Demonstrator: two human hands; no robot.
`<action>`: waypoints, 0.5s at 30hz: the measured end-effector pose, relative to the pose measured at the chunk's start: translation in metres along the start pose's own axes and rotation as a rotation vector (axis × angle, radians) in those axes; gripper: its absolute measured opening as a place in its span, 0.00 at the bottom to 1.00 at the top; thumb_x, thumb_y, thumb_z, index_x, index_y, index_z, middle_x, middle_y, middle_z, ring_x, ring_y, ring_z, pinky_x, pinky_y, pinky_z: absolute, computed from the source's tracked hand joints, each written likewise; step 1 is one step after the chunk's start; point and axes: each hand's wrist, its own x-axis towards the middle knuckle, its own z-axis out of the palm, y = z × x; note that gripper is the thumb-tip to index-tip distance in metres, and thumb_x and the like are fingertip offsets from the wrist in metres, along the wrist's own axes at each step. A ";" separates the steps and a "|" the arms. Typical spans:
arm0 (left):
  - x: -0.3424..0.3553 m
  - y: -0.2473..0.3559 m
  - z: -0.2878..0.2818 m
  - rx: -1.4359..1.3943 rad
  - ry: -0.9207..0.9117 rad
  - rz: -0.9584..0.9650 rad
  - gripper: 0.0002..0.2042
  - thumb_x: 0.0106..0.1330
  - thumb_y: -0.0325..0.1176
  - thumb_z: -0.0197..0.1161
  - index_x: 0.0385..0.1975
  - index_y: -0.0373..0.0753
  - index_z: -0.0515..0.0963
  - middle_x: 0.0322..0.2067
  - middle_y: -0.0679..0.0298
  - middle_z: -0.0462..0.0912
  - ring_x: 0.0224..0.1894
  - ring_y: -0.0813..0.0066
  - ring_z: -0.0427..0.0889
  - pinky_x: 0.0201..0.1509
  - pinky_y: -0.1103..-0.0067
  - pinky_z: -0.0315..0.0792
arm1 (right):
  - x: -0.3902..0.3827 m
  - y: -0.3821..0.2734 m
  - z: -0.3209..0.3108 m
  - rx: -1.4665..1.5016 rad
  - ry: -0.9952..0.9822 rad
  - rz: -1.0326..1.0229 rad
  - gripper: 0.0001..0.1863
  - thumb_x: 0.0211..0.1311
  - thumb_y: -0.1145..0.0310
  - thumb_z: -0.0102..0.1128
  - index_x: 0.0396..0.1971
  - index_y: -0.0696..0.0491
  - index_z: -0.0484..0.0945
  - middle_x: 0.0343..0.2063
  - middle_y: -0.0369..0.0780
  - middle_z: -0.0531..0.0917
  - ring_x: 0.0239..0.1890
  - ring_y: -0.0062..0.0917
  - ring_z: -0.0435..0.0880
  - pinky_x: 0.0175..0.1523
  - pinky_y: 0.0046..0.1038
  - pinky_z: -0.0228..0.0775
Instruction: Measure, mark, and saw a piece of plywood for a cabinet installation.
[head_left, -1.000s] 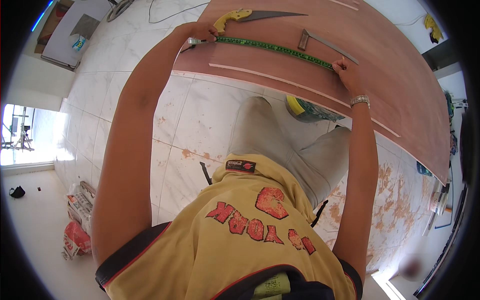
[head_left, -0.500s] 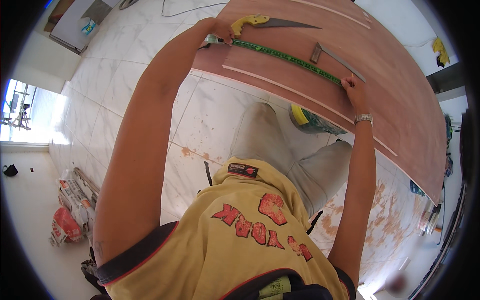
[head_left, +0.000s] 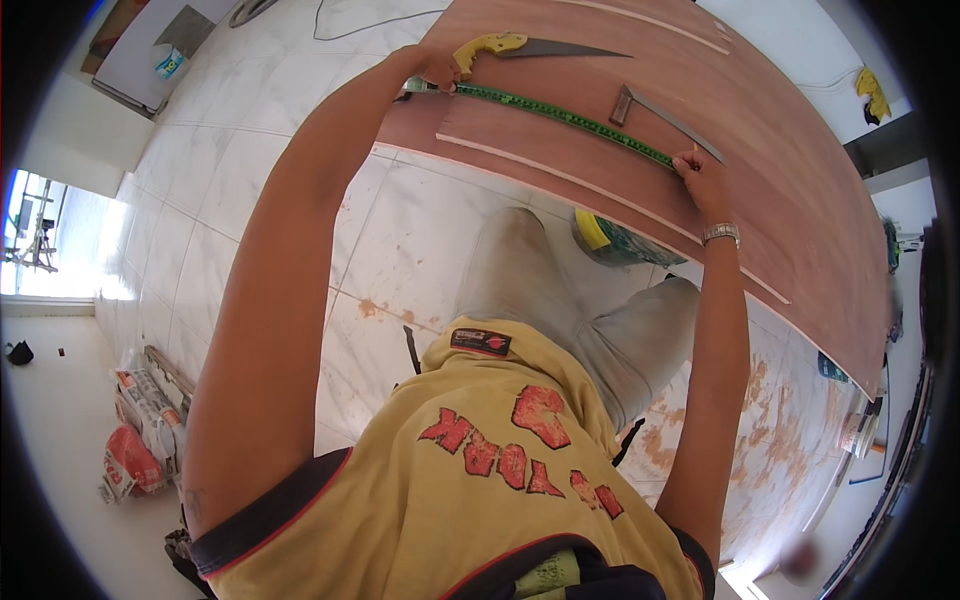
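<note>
Closed on green tape measure (head_left: 565, 117) with left grip (head_left: 437, 68), beside pale case (head_left: 422, 86), near left edge of reddish-brown board (head_left: 790, 220). Pinched at opposite end of drawn-out tape with right grip (head_left: 703, 182); too small to identify: thin item at those fingertips. Stretched low over board, on near side of yellow-handled saw (head_left: 490, 45) and square (head_left: 622, 105). Not possible to tell: full contact of tape with board.

Main risk, judged: sudden recoil toward left grip, on slip of right pinch with case unlocked (lock not visible). Second: skew or bow in blade, from uneven pull between 2 ends. Third: snag or nudge of square, from right grip just beside tip of metal arm. Also: scrape on saw handle, just beside left grip; touching or apart, cannot tell. Lastly: tipping of case over edge, from loosened left hold.
</note>
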 end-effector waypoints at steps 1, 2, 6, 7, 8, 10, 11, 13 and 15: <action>-0.004 -0.010 0.003 -0.019 0.019 -0.016 0.10 0.61 0.36 0.69 0.39 0.40 0.85 0.31 0.67 0.84 0.37 0.73 0.78 0.42 0.72 0.71 | 0.003 -0.005 0.002 0.028 -0.025 -0.009 0.09 0.67 0.66 0.66 0.41 0.56 0.85 0.29 0.32 0.83 0.32 0.16 0.78 0.40 0.23 0.69; 0.002 -0.004 0.001 -0.006 0.016 0.013 0.10 0.61 0.36 0.69 0.39 0.40 0.85 0.31 0.67 0.84 0.37 0.73 0.78 0.42 0.72 0.71 | 0.001 0.000 -0.003 0.057 -0.032 0.006 0.11 0.67 0.65 0.66 0.44 0.55 0.83 0.30 0.33 0.84 0.32 0.18 0.79 0.41 0.24 0.70; -0.002 -0.013 0.008 -0.089 0.082 -0.018 0.09 0.60 0.33 0.68 0.37 0.37 0.85 0.30 0.66 0.84 0.36 0.74 0.78 0.41 0.72 0.72 | -0.006 0.001 -0.004 0.222 0.035 -0.015 0.16 0.71 0.62 0.62 0.52 0.55 0.80 0.32 0.34 0.85 0.33 0.17 0.80 0.40 0.22 0.72; -0.002 -0.015 0.009 -0.106 0.090 -0.020 0.09 0.59 0.33 0.68 0.37 0.37 0.85 0.30 0.66 0.84 0.35 0.74 0.78 0.40 0.72 0.72 | -0.007 0.001 -0.005 0.387 0.082 0.021 0.18 0.73 0.60 0.60 0.56 0.54 0.78 0.32 0.35 0.85 0.33 0.17 0.80 0.39 0.22 0.73; 0.000 -0.012 0.009 -0.123 0.093 -0.014 0.09 0.59 0.33 0.68 0.37 0.36 0.85 0.29 0.66 0.84 0.35 0.75 0.78 0.40 0.73 0.71 | -0.009 0.003 -0.008 0.547 0.138 0.059 0.20 0.75 0.58 0.57 0.59 0.54 0.76 0.32 0.35 0.85 0.33 0.17 0.81 0.39 0.22 0.74; 0.002 -0.006 0.002 -0.157 0.033 -0.009 0.09 0.59 0.32 0.68 0.36 0.36 0.85 0.28 0.67 0.83 0.34 0.76 0.77 0.40 0.74 0.71 | -0.010 0.007 -0.016 0.571 0.159 0.068 0.21 0.77 0.56 0.54 0.58 0.55 0.78 0.33 0.37 0.86 0.33 0.18 0.83 0.38 0.23 0.76; 0.008 0.004 -0.001 -0.127 0.025 -0.007 0.07 0.60 0.31 0.68 0.35 0.36 0.84 0.27 0.68 0.82 0.33 0.77 0.77 0.40 0.75 0.71 | -0.012 0.013 -0.020 0.452 0.221 0.044 0.20 0.77 0.56 0.54 0.56 0.55 0.79 0.32 0.37 0.86 0.32 0.18 0.83 0.37 0.24 0.76; 0.008 0.001 -0.003 -0.204 0.013 -0.064 0.05 0.63 0.29 0.66 0.35 0.37 0.84 0.27 0.69 0.81 0.33 0.77 0.76 0.40 0.76 0.71 | -0.010 0.016 -0.021 0.184 0.294 0.014 0.19 0.76 0.56 0.55 0.51 0.56 0.82 0.32 0.38 0.87 0.32 0.19 0.84 0.37 0.25 0.76; 0.002 -0.014 -0.001 -0.236 0.006 -0.082 0.04 0.63 0.29 0.66 0.33 0.37 0.82 0.26 0.70 0.80 0.32 0.79 0.76 0.39 0.76 0.70 | -0.013 0.010 -0.011 0.188 0.285 -0.006 0.18 0.75 0.57 0.56 0.47 0.57 0.82 0.30 0.37 0.86 0.29 0.18 0.83 0.36 0.25 0.75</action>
